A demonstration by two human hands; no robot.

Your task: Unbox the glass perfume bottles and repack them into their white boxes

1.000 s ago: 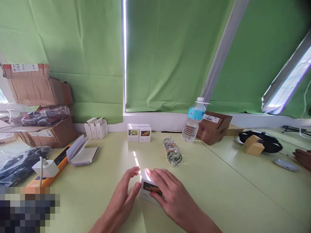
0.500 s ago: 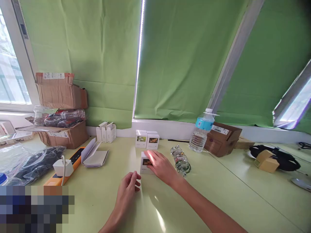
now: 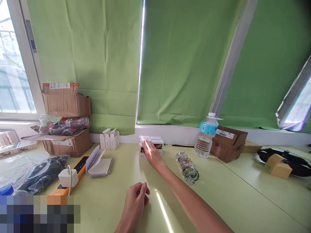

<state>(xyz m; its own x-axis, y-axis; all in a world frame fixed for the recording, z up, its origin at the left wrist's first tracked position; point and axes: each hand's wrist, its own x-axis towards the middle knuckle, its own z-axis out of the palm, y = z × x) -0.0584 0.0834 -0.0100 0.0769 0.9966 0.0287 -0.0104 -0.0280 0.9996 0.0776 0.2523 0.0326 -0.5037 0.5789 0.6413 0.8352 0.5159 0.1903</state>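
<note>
My right hand (image 3: 152, 153) reaches forward over a small white box (image 3: 142, 156) with a dark picture on its front. Its fingers lie along the top and front of this box and partly hide it. Close behind and to the right stands another white box (image 3: 159, 145) with an orange picture; a further white top shows behind my fingers. Whether the boxes touch is hidden. My left hand (image 3: 137, 199) rests nearer on the table, its fingers curled together with nothing visible in them.
Left stand narrow white boxes (image 3: 109, 139), an opened white box (image 3: 102, 166), an orange power strip (image 3: 81, 165) with a white plug, and stacked cardboard boxes (image 3: 68, 103). Rightward are a clear-wrapped bundle (image 3: 187, 166), a water bottle (image 3: 203, 144) and a brown carton (image 3: 227, 149).
My right hand has moved the small white box away from me, up to the boxes at the back. My left hand stays curled near the front. The view has shifted slightly.
</note>
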